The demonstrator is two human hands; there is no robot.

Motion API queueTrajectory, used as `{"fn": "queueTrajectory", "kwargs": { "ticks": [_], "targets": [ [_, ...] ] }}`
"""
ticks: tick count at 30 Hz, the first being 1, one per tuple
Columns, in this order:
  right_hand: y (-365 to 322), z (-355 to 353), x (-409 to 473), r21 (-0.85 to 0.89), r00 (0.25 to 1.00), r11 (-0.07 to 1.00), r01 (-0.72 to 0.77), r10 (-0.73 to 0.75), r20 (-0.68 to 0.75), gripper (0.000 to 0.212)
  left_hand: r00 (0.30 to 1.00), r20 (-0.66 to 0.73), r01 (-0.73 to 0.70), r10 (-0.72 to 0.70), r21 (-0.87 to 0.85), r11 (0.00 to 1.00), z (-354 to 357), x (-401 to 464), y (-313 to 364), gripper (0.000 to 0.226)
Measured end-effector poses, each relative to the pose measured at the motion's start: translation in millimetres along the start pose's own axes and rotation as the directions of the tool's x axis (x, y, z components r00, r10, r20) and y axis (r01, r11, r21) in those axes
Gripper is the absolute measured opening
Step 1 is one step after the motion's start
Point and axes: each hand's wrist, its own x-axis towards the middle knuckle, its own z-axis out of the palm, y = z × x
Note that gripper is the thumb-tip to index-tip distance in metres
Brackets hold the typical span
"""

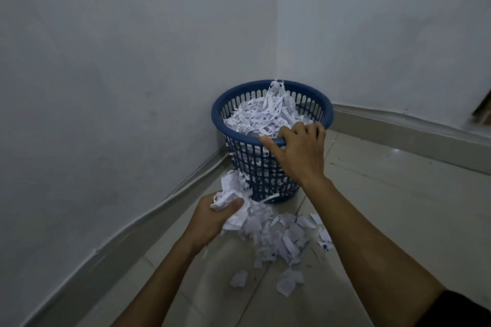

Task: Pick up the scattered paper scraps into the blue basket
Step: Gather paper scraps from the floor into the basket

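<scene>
Your right hand [297, 152] gripped the blue basket [239, 103] rim, fingers [305, 129] curled over it. Your left hand [212, 216] clutched paper scraps [231, 188], more on the floor [385, 194]

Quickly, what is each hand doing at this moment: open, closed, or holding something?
Left hand: closed on a bunch of paper scraps.
Right hand: closed on the blue basket at its rim.

Two bare forearms, left hand [212, 216] and right hand [297, 151] uncovered. No rings or watch visible. Dark sleeve [462, 310] edge at right upper arm.
</scene>
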Motion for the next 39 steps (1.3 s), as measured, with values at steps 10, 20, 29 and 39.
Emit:
{"fn": "queueTrajectory", "kwargs": {
  "ticks": [10, 20, 29, 39],
  "targets": [
    [20, -12, -13, 0.060, 0.998, 0.998, 0.007, -0.003, -0.061, 0.052, 0.984, -0.028, -0.172, 0.177, 0.120, 0.978, -29, 39, 119, 0.013],
    [50, -19, -1, 0.213, 0.974, 0.974, -0.082, 0.124, -0.191, 0.028, 0.928, -0.065, -0.339, 0.366, 0.259, 0.905, -2, 138, 205, 0.018],
    [50, -12, 5, 0.309, 0.943, 0.942, -0.129, 0.213, -0.256, 0.037, 0.994, 0.045, -0.107, 0.097, 0.430, 0.896, 78, 207, 150, 0.088],
    [53, -7, 8, 0.328, 0.935, 0.943, -0.060, 0.169, -0.313, 0.040, 0.905, 0.335, -0.423, 0.260, 0.664, 0.617, 88, 214, 135, 0.070]
  ]
}}
